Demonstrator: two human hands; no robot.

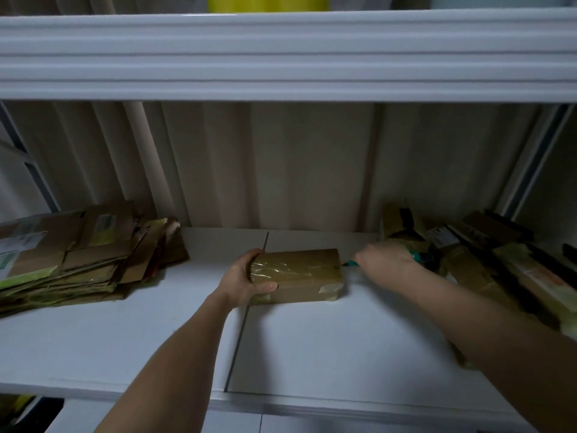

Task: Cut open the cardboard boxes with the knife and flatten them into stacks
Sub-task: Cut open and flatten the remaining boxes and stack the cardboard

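A small brown cardboard box (299, 276) sealed with clear tape lies on the white shelf (327, 345). My left hand (246, 279) grips its left end, fingers over the top and thumb on the front face. My right hand (384, 257) holds a teal-handled knife (351, 263), its tip touching the box's right end at the upper edge. A stack of flattened cardboard (71, 254) lies at the left of the shelf. A heap of taped boxes (474, 254) sits at the right, behind my right forearm.
A thick white shelf board (281, 57) hangs overhead, with something yellow (268, 3) on it. Beige curtain folds (265, 164) close the back. A dark seam (246, 310) splits the shelf surface beneath the box.
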